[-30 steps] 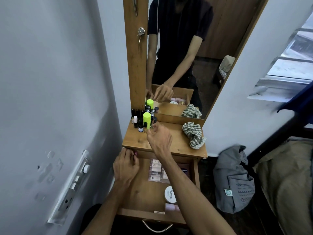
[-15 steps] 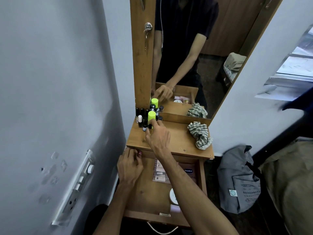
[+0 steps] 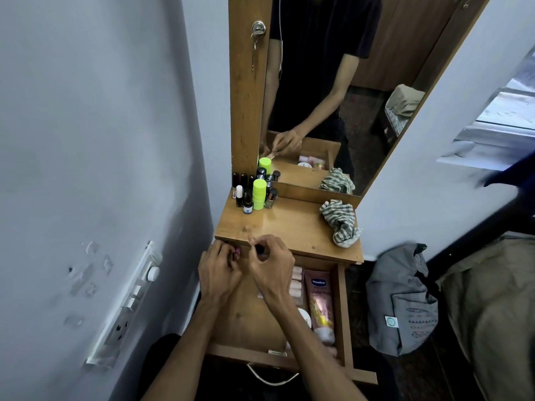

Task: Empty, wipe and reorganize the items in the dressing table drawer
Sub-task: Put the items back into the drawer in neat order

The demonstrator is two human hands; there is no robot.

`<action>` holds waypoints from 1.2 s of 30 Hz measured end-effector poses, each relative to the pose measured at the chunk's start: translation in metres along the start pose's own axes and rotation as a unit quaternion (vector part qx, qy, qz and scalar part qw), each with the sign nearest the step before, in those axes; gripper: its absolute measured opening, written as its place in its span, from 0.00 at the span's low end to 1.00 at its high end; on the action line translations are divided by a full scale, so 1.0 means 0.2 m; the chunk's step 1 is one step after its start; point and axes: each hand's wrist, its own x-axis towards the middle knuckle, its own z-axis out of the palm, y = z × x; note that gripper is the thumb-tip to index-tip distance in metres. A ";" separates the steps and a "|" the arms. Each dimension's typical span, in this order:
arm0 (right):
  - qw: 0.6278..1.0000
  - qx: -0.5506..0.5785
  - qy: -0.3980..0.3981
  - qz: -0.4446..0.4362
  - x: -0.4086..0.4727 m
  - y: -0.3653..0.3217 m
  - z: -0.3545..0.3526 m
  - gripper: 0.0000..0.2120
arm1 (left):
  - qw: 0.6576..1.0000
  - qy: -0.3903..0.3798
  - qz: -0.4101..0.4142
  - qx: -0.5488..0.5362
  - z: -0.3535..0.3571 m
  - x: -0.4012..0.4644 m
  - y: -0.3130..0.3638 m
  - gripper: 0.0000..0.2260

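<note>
Over the open wooden drawer [image 3: 343, 308], your left hand [image 3: 218, 273] pinches a small pink bottle [image 3: 237, 250]; your right hand [image 3: 270, 263] grips a small dark-capped bottle [image 3: 258, 248].

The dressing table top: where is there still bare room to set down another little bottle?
The table top is bare across its middle, between the bottle cluster at the back left and the checked cloth at the right. The front left edge is crowded by the left hand and right hand.
</note>
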 end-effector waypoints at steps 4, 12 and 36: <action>0.998 0.012 -0.007 0.056 -0.06 0.02 0.05 0.06 | 1.000 -0.007 -0.008 0.006 0.00 0.00 0.01 0.08; 0.991 0.000 -0.009 0.136 -0.20 0.07 0.11 0.07 | 1.000 -0.020 -0.016 -0.003 -0.01 0.01 0.02 0.10; 0.967 0.069 -0.033 0.241 -0.13 0.13 0.34 0.16 | 0.999 -0.032 -0.002 -0.009 -0.01 0.00 0.02 0.15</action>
